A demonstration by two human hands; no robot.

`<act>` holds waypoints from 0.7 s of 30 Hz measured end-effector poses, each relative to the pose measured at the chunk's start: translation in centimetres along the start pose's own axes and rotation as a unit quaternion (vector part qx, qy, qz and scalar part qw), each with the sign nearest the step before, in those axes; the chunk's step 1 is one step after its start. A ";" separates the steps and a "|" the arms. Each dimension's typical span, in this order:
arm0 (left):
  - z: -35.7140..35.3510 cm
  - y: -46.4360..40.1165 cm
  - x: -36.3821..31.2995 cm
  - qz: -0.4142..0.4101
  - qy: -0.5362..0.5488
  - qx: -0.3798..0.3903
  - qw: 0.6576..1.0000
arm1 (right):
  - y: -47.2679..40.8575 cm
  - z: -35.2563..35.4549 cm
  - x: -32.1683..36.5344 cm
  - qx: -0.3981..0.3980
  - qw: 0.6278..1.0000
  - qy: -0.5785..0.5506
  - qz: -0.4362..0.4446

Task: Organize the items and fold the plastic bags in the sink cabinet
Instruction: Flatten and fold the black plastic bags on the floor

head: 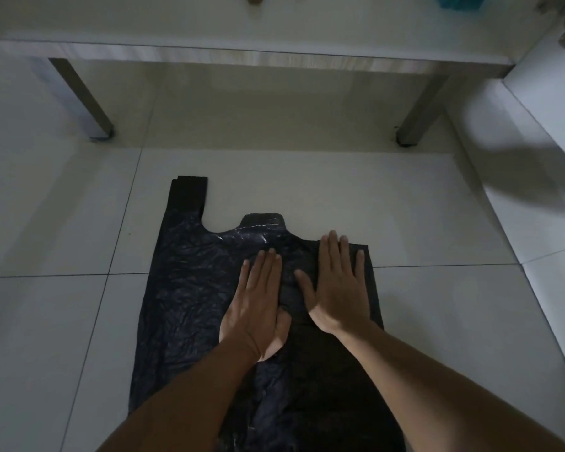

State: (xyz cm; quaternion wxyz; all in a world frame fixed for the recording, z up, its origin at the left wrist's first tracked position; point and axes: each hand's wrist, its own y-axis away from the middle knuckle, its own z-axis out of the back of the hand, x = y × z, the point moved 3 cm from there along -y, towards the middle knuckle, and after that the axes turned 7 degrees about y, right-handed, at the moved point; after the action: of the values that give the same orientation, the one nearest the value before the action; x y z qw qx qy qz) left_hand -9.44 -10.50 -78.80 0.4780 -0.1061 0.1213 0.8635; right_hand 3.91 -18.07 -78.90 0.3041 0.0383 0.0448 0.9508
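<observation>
A plastic bag [190, 288] lies flat on the floor [437, 321], one handle reaching away toward a table [242, 44] that stands beyond it. Both hands rest on the bag side by side, the left hand [256, 305] near its middle, the right hand [335, 288] on its right part, fingers pointing toward the table.

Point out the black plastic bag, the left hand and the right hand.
black plastic bag [183, 288]: head view, crinkled left panel.
left hand [258, 305]: head view, back of hand.
right hand [336, 285]: head view, back of hand.
</observation>
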 end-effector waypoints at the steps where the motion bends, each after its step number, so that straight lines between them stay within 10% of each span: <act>1: 0.1 0.0 0.1 -0.008 0.017 -0.003 1.000 | 0.0 0.0 0.0 0.004 1.000 -0.001 -0.001; 4: 1.2 0.2 0.0 -0.007 0.217 -0.035 0.976 | -0.1 0.1 0.0 0.017 1.000 0.007 -0.003; 7: 5.0 -0.5 1.2 0.139 0.450 -0.082 0.878 | -0.1 0.1 -0.1 0.021 1.000 0.006 -0.002; 11: 10.4 -2.7 7.4 0.308 0.316 -0.283 0.852 | 0.0 0.1 -0.1 0.011 1.000 0.016 0.000; 15: 10.8 -5.6 13.4 0.468 0.204 -0.123 0.851 | -0.1 0.0 0.0 0.004 1.000 0.023 -0.001; 21: 9.8 -7.7 15.5 0.435 0.241 -0.094 0.863 | -0.1 -0.2 0.0 -0.006 0.999 0.031 -0.005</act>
State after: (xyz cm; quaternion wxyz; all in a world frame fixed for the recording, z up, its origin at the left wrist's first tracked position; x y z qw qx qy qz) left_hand -11.66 8.89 -74.94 -0.0021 -0.2919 0.1849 0.9384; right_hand 3.94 -17.95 -79.10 0.3078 0.0062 0.0488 0.9502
